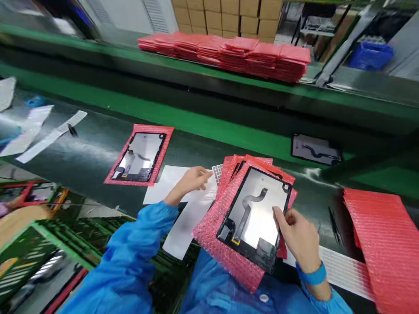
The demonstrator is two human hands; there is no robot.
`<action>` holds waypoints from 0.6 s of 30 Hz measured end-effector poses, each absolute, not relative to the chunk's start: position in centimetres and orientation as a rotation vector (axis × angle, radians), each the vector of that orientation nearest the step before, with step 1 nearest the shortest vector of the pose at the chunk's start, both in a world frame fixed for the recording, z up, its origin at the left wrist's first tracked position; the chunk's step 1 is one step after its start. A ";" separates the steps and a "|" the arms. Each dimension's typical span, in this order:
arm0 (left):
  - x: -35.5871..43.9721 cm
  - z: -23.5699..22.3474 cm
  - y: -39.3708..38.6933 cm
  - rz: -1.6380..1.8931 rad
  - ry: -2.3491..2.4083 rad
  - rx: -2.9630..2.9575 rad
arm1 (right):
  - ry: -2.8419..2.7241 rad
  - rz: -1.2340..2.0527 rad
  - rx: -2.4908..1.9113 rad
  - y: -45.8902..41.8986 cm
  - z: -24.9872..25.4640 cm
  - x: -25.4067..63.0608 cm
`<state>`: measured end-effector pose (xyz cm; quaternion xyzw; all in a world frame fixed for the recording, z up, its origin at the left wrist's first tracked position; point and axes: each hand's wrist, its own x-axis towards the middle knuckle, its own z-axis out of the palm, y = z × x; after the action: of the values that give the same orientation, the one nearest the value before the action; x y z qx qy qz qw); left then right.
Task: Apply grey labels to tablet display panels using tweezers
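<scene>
My right hand grips the right edge of a tablet display panel, thumb on its silvery back. The panel has a black border, a grey S-shaped flex cable and a yellow-edged connector. It lies tilted over a pink bubble-wrap pouch, on a pile of red pouches with other dark panel edges showing. My left hand hovers left of the pile with loosely bent fingers apart, and no object shows in it. Close to its fingertips is a sheet of small grey stickers; white sheets lie beneath.
Another panel rests on a pink pouch at left. A further panel lies at the back right. Red bubble pouches are stacked at right beside dark tweezers. More red pouches line the raised shelf. Paper strips lie far left.
</scene>
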<state>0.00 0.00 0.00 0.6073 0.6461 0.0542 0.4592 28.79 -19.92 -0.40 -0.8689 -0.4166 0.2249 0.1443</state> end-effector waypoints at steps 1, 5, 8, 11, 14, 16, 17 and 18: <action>0.8 -0.4 0.7 0.119 1.583 1.504 | -1.162 0.680 -2.446 -20.4 -0.8 28.8; 2.9 -1.8 2.9 0.054 1.515 1.498 | -0.982 0.742 -2.236 -21.7 -2.1 28.3; 2.8 -2.2 3.4 0.019 1.433 1.447 | -0.870 0.747 -2.128 -21.9 -2.3 27.3; 2.0 -2.5 3.3 0.023 1.371 1.377 | -0.819 0.824 -2.087 -21.5 -2.1 26.7; 1.6 -2.9 3.1 0.034 1.333 1.320 | -0.739 0.947 -1.986 -21.1 -1.9 26.9; 1.6 -3.1 3.0 0.042 1.301 1.297 | -0.663 1.023 -1.917 -21.0 -2.1 27.2; 1.7 -3.2 3.0 0.049 1.282 1.290 | -0.625 1.059 -1.893 -21.0 -2.3 27.5; 1.8 -3.3 2.9 0.060 1.262 1.287 | -0.593 1.102 -1.874 -21.1 -2.6 27.7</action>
<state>1.82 2.92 -3.29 0.5599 0.5490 0.0261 0.6200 27.75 -21.06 -2.55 -0.7511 -0.2377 0.4415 0.4296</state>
